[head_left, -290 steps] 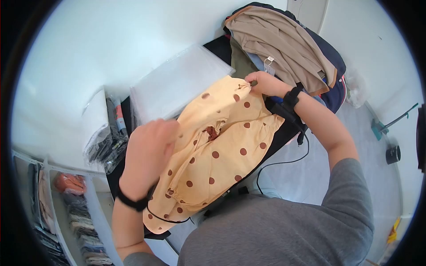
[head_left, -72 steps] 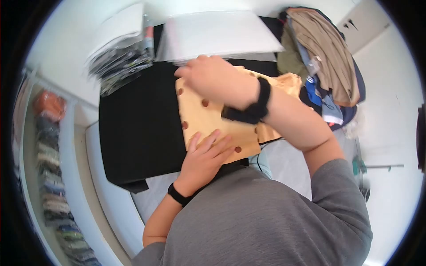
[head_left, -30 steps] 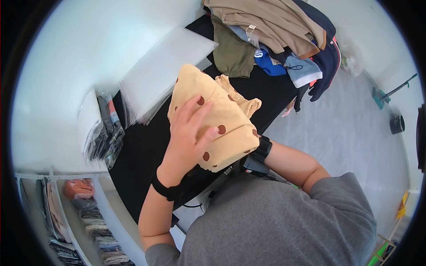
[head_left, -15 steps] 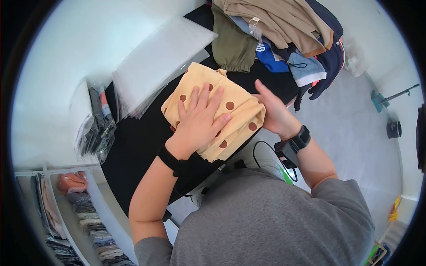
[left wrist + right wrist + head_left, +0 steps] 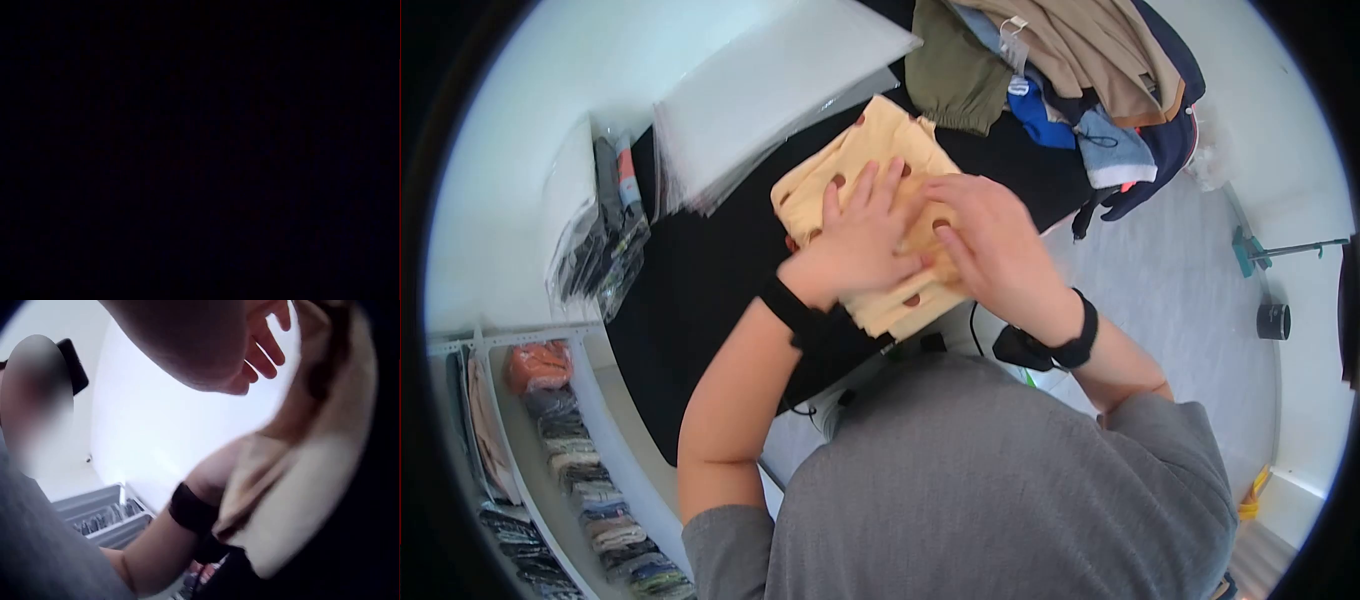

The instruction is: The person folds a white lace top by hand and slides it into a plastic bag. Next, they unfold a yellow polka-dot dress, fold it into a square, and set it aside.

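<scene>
In the head view a yellow garment with brown dots (image 5: 870,135) lies folded into a compact bundle on the black-covered table (image 5: 700,310). My left hand (image 5: 855,250) rests flat on its top, fingers spread. From the right, my right hand (image 5: 1000,240) lays its fingers on the same top face, its fingertips close to the left hand's. In the right wrist view the right hand (image 5: 212,350) has extended fingers above the pale cloth (image 5: 306,494), with the left forearm (image 5: 156,550) beyond. Black fills the left wrist view.
Clear plastic bags (image 5: 770,95) lie in a flat stack behind the garment. Packed clothes (image 5: 605,225) stand at the back left. Olive trousers (image 5: 955,75) and a heap with a beige garment (image 5: 1090,50) sit at the back right. Shelves of bagged clothes (image 5: 590,470) are at the left.
The garment has gone from spread out to a folded bundle. In the last half second my right hand has moved from its right edge onto its top; the left hand stays on it.
</scene>
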A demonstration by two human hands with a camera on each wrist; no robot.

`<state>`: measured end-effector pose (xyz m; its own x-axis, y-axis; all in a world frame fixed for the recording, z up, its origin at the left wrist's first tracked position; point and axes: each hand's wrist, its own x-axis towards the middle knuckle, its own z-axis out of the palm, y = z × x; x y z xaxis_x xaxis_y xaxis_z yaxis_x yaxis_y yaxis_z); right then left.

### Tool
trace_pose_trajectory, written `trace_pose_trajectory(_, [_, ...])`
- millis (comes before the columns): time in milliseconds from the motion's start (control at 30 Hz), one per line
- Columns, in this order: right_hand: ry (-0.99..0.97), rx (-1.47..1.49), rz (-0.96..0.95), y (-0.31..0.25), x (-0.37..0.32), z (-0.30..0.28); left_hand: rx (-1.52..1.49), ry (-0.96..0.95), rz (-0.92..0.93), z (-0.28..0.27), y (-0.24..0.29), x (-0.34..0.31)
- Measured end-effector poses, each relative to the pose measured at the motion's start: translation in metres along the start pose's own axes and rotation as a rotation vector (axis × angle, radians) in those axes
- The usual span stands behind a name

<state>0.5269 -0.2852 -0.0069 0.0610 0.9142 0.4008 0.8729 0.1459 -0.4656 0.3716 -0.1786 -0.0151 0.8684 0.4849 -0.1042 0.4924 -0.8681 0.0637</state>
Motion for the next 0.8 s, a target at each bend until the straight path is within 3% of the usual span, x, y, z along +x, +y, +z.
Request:
trace_pose_trajectory(33, [-0.029, 0.065, -0.137, 0.002, -0.005, 0.013, -0.009, -0.008, -0.009, -0.003, -0.010, -0.002])
trace_pose_trajectory(100, [-0.083, -0.011, -0.164, 0.012, -0.017, 0.034, -1.198, 0.056, -0.026, -0.009, -0.047, -0.013])
trace_pose_trajectory(167, [-0.043, -0.171, -0.218, 0.018, -0.020, 0.041, -1.424, 0.550, -0.182, -0.009, -0.059, -0.040])
trace_pose_trajectory(233, [-0.036, -0.191, -0.212, 0.019, -0.022, 0.044, -1.427, 0.886, -0.599, 0.003, -0.060, -0.061])
trace_pose_trajectory(300, [-0.026, -0.217, -0.203, 0.018, -0.023, 0.045, -1.699, 0.682, -0.773, 0.014, -0.054, -0.074])
trace_pose_trajectory(367, [-0.041, -0.209, -0.186, 0.017, -0.022, 0.045, -1.991, 0.392, -0.585, 0.021, -0.049, -0.074])
trace_pose_trajectory(433, [-0.036, -0.211, -0.192, 0.016, -0.021, 0.045, -2.147, 0.385, -0.455, 0.032, -0.034, -0.058])
trace_pose_trajectory(467, [-0.036, -0.211, -0.191, 0.016, -0.022, 0.044, -2.204, 0.384, -0.514, 0.033, -0.030, -0.050])
trace_pose_trajectory(600, [-0.036, -0.209, -0.175, 0.005, -0.022, 0.037, -2.159, 0.613, -0.412, 0.010, -0.009, -0.039])
trace_pose_trajectory(633, [-0.015, -0.093, -0.151, -0.003, -0.020, 0.030, -2.155, 0.626, -0.391, -0.002, -0.004, -0.041])
trace_pose_trajectory(700, [0.012, 0.023, -0.134, -0.017, -0.008, 0.017, -1.761, 0.912, -0.311, -0.028, 0.008, -0.056])
trace_pose_trajectory(767, [0.009, 0.223, -0.234, -0.031, 0.004, 0.007, -1.182, 0.956, -0.227, -0.062, 0.016, -0.084])
trace_pose_trajectory(800, [-0.003, 0.298, -0.290, -0.028, 0.011, 0.011, -0.954, 0.851, -0.213, -0.069, 0.012, -0.099])
